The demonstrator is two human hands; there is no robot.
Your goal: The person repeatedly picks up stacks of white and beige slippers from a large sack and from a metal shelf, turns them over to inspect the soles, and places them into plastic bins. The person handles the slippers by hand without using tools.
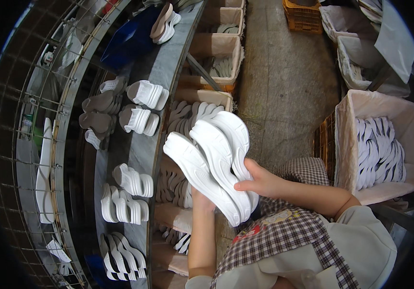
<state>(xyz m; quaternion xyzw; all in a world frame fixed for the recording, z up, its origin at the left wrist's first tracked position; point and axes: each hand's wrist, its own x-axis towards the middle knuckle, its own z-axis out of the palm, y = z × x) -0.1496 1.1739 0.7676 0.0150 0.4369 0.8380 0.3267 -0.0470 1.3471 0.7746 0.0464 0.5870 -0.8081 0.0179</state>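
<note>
A bundle of three white shoe soles point(211, 159), with wavy ridged sidewalls, is held up tilted in front of me. My right hand point(261, 181) grips it from the right, its thumb lying across the sidewalls near the lower end. My left hand point(204, 201) is at the bundle's lower left side, mostly behind the soles, so its fingers are hidden. To the left, on a long grey bench point(137, 149), stand groups of white soles point(122, 204), white soles with dark parts point(124, 255) and paired white-and-brown soles point(142, 120).
Cloth-lined bins of soles point(207, 98) stand beneath and along the bench's right side. Across the floor aisle point(291, 82), a lined bin point(385, 103) holds many white-and-black soles. An orange crate point(303, 17) is farther off. Left of the bench runs a wire-mesh rack point(62, 115).
</note>
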